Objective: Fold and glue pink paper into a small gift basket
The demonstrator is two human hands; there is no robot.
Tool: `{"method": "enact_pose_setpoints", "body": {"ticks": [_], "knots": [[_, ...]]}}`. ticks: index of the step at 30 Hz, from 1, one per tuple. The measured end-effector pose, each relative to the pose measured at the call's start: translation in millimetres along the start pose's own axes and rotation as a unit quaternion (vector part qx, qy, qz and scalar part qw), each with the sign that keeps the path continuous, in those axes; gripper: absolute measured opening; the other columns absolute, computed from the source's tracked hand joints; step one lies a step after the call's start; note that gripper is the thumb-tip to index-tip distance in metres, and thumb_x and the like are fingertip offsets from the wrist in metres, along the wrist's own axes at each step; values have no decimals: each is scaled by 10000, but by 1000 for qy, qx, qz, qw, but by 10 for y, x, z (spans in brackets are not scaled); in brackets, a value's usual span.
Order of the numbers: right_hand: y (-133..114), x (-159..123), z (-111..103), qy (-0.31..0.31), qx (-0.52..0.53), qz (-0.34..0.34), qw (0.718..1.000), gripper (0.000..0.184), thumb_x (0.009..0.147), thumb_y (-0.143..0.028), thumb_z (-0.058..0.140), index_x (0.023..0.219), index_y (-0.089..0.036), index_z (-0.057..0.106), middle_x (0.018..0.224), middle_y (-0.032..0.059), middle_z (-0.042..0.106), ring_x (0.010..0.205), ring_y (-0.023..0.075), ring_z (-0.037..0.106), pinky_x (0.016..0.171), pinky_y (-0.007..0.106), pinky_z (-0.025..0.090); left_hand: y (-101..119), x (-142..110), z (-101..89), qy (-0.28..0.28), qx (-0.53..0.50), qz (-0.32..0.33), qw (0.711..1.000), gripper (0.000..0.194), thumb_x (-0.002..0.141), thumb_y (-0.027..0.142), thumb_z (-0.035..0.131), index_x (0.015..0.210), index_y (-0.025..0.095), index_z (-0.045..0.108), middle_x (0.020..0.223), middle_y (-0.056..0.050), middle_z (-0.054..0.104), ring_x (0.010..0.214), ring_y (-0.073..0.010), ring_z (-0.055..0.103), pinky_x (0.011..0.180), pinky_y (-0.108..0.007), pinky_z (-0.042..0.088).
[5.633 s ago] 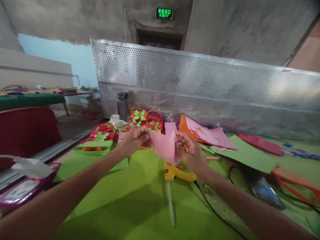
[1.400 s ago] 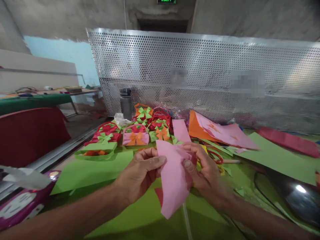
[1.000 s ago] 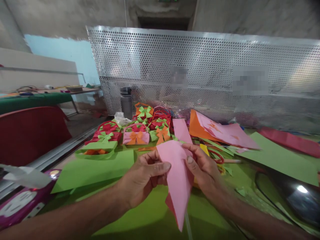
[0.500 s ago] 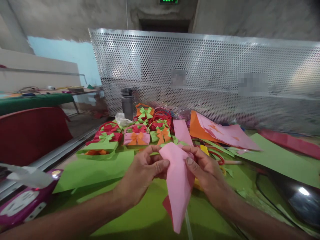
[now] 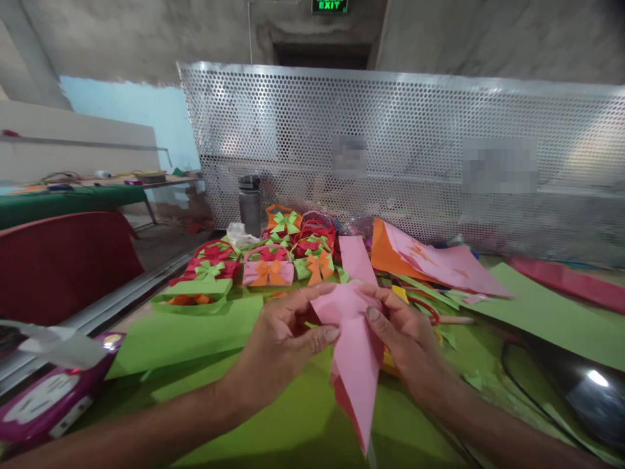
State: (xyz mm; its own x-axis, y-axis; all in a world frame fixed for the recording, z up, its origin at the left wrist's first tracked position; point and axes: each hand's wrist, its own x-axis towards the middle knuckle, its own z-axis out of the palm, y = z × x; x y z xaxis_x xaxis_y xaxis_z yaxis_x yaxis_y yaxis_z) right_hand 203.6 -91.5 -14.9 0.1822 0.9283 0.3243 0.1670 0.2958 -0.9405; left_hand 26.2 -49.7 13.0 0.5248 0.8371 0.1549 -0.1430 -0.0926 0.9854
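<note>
Both hands grip a sheet of pink paper (image 5: 354, 365), folded and pinched near its top, with its lower end hanging down to a point. A darker pink-red fold shows along its lower left edge. My left hand (image 5: 286, 345) is closed on the left side, thumb in front. My right hand (image 5: 403, 332) pinches the right side, thumb in front and fingers behind. A yellow glue gun (image 5: 389, 363) lies mostly hidden behind the paper and my right hand. Beyond the hands sit several small paper handbags with bows, among them a pink handbag (image 5: 254, 273) with an orange bow.
A green sheet (image 5: 190, 335) lies at left beside a purple power strip (image 5: 53, 397). At right are pink and orange sheets (image 5: 439, 264), a large green sheet (image 5: 551, 312) and a dark shiny object (image 5: 600, 397). A grey bottle (image 5: 250, 207) stands before a perforated metal panel (image 5: 415, 143).
Earlier the paper was held farther away, above the glue gun. It has come closer and hangs lengthwise. In the last second my left fingers have shifted and the paper's top is more tightly gathered.
</note>
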Motion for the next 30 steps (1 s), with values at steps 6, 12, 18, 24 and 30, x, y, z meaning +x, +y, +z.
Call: {"method": "enact_pose_setpoints", "body": {"ticks": [6,12,18,24,30], "knots": [[1,-2,7,9,-79,-26,996,382,828,-428,514,1124,-187,521,1125,105,602,996,241,574,869,431,456,40,-23,36,26,-43,-30,998,317,610,177,733,914,151,643,595,16,606,540,-102,550,530,-208,449],[-56,-60,-21,-9,-286,-175,942,368,836,-362,518,1180,-232,510,1354,97,376,1262,249,331,1031,444,301,40,-28,46,38,-53,-43,997,342,629,185,727,950,144,619,599,29,587,527,-89,544,546,-218,477],[-45,-144,-23,-43,-285,-231,929,318,842,-299,527,1158,-260,525,1317,79,423,1216,226,405,992,403,372,-13,-26,49,13,-101,-54,993,393,629,214,737,989,137,598,635,13,599,540,-83,545,531,-196,472],[-98,-72,-19,-27,-223,-240,944,198,805,-260,595,1003,-255,607,1079,49,595,1031,193,548,878,338,453,-8,-31,55,5,-60,-44,997,391,647,227,709,1004,130,583,710,-28,647,580,-114,569,558,-231,485],[-164,-25,-18,-5,-180,-231,956,58,793,-199,595,813,-238,632,821,20,634,805,170,602,722,301,480,-10,-51,69,2,7,-22,1000,337,676,209,675,997,138,603,619,10,599,529,-100,520,526,-213,460]]}}
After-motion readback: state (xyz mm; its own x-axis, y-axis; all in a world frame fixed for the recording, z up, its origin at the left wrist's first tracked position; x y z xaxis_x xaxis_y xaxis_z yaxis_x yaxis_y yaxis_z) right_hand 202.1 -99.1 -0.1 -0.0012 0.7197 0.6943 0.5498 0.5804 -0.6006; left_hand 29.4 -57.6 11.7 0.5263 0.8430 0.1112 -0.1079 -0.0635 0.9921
